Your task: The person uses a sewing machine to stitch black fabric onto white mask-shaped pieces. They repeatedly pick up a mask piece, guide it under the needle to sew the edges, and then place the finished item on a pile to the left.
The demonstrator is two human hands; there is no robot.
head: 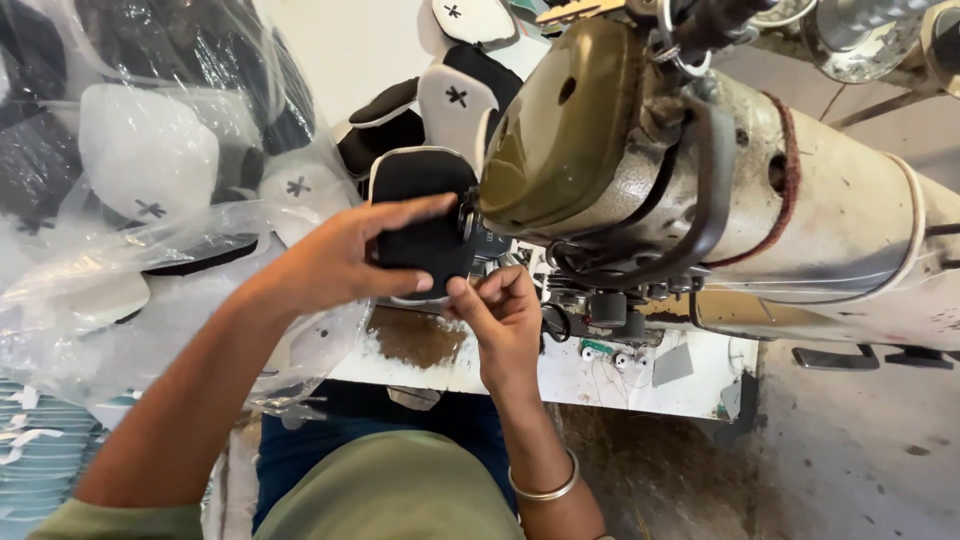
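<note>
Black padded piece with white edge point(425, 225) is sitting at the sewing machine point(640, 170) head, over the white worktop point(600, 375). Left hand point(345, 260) is gripping it, fingers spread across its face. Right hand point(505, 310) is pinching its lower edge. Clear plastic bag point(130, 200) of similar pieces is lying left.

Padded piece point(425, 225): I see black fabric with a white edge.
Sewing machine point(800, 200): I read an olive-green head cover and a worn off-white body.
Stacked pieces point(457, 100): white, each with a black cross mark.
Bag point(150, 230): clear plastic.
Surface point(600, 375): white, with a brown patch.
Bangle point(545, 490): silver.
</note>
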